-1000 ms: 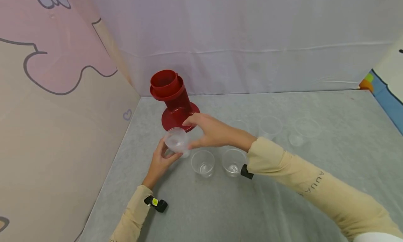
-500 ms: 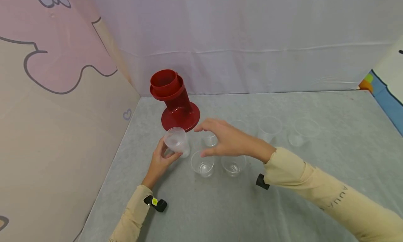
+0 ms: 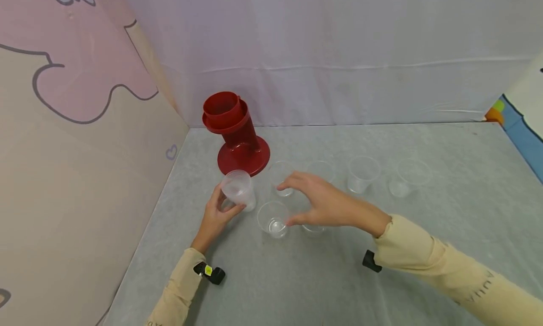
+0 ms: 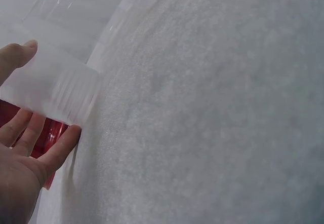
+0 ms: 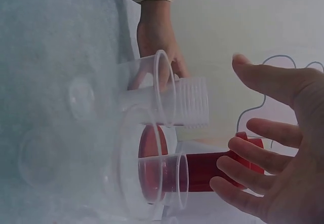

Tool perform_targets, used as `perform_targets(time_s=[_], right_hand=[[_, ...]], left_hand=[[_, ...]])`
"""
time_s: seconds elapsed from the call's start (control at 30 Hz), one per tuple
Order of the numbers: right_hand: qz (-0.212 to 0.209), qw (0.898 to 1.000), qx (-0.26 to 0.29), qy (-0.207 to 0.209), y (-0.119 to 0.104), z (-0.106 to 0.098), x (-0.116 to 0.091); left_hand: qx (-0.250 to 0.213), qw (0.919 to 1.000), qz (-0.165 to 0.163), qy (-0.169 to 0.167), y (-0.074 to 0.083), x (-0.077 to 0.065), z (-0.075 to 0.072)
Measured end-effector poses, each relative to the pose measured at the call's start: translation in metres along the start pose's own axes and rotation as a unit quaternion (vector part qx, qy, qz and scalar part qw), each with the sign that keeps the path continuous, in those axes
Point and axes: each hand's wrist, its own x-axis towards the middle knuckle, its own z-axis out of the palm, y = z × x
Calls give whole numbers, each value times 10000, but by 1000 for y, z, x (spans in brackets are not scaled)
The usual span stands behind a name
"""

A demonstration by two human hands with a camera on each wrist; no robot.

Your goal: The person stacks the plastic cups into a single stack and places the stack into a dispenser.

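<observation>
Head view finds my left hand [image 3: 214, 217] clamped on a nested stack of clear cups [image 3: 237, 189], the thumb lying along its side nearest me. The stack is at the left end of the cups on the grey tabletop [image 3: 263, 288], just in front of a red tubular piece [image 3: 239, 144]. Whether its base bears on the surface I cannot determine. My right hand [image 3: 326, 201] holds nothing; thumb and fingers are spread apart among the single cups.

Hazards, in my judgement:

First, my right thumb tip overlaps the rim of the near cup [image 3: 271, 217]. Contact is unconfirmed. A low sideways sweep could tip that cup, which looks thin and light.

Second, the neighbouring cup [image 3: 313, 230] is mostly hidden behind my right hand. Lowering the wrist unseen could knock it over.

Third, my fingertips lie close to the farther cup [image 3: 280, 175]; transparent walls and overlapping rims invite a misjudged reach.

Fourth, my left-hand pressure matters. Too firm, and the walls could buckle or the nested cups bind together; too slack, and the stack could lean against the red piece or slip.
</observation>
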Motion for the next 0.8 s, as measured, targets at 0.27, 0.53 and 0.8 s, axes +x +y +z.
perform_targets(time_s=[0.27, 0.53, 0.8], right_hand=[[239, 9996, -150, 85, 3, 5, -14], [280, 9993, -145, 178, 8, 11, -24], [303, 9984, -347, 324, 13, 16, -32]], left_hand=[[52, 9999, -88, 61, 2, 2, 1], [54, 10000, -40, 44, 0, 2, 0], [71, 9999, -119, 73, 1, 2, 1]])
